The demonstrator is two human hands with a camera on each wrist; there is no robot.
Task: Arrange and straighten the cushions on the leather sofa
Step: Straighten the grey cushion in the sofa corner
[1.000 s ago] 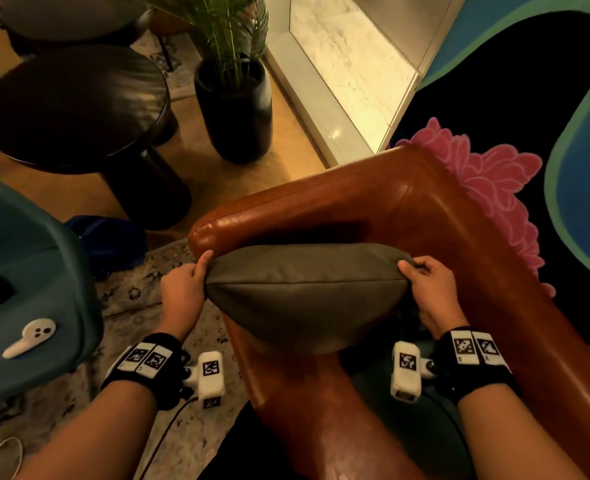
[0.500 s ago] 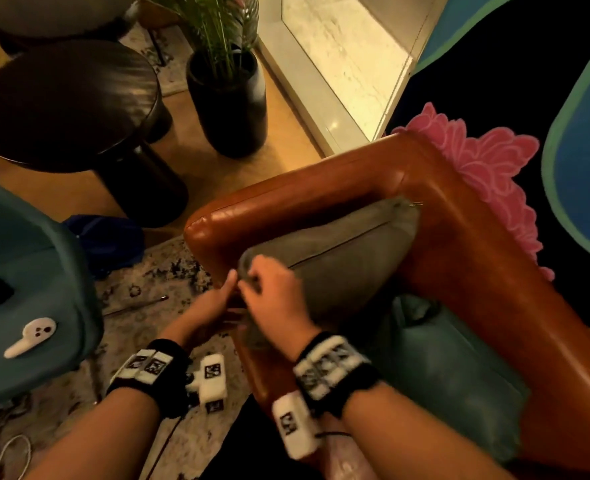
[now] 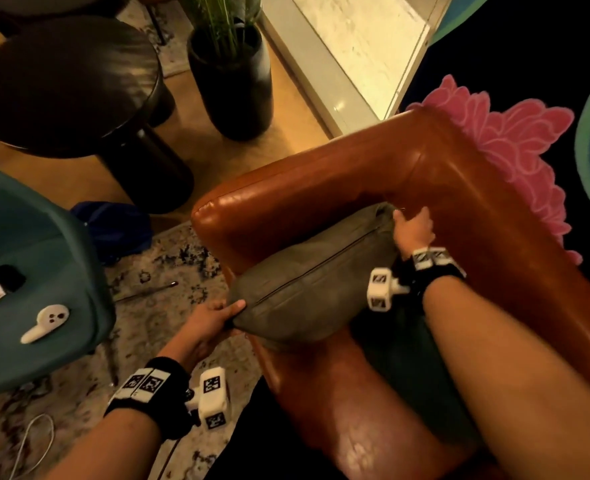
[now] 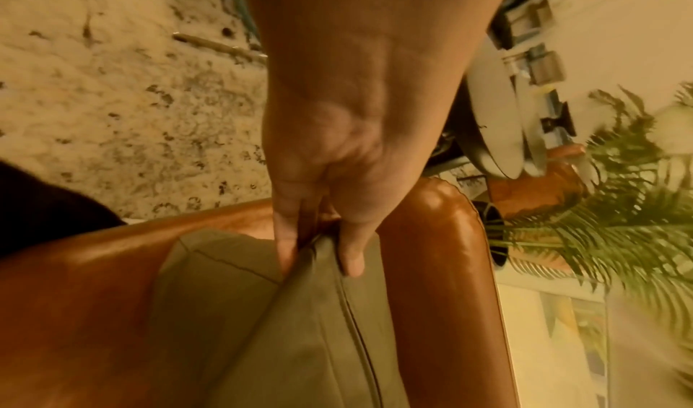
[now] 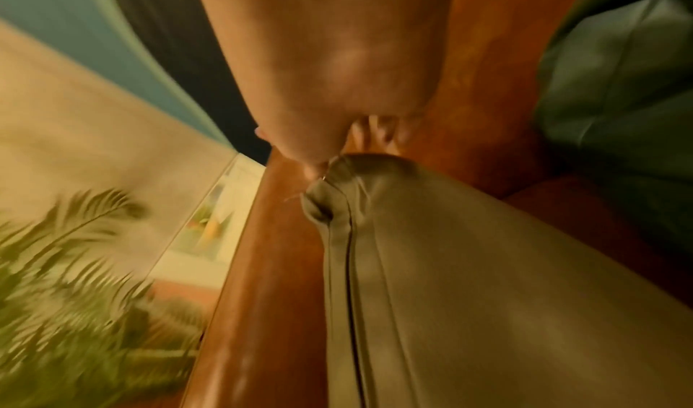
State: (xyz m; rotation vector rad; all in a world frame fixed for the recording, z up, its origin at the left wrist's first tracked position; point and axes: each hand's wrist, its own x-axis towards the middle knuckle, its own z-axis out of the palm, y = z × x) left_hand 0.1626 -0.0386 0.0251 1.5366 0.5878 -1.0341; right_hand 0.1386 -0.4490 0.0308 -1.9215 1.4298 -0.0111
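An olive-grey cushion (image 3: pixel 314 285) stands on edge in the corner of the brown leather sofa (image 3: pixel 321 192), its zip seam facing up. My left hand (image 3: pixel 213 318) pinches its near corner, thumb on one face and fingers on the other, as the left wrist view shows on the cushion (image 4: pixel 300 325). My right hand (image 3: pixel 413 228) grips the far corner against the sofa back; in the right wrist view the cushion (image 5: pixel 469 281) bunches there under the fingers. A dark green cushion (image 3: pixel 414 375) lies on the seat, partly under my right forearm.
A round dark table (image 3: pixel 64 77) and a black plant pot (image 3: pixel 231 77) stand on the floor beyond the sofa arm. A teal chair (image 3: pixel 44 306) at left carries a white controller (image 3: pixel 45 322). A patterned rug (image 3: pixel 168 271) lies below.
The cushion turned from lying along the sofa arm to slanting into the corner. My right hand crossed to the near corner, then went to the far corner; my left hand took the near corner.
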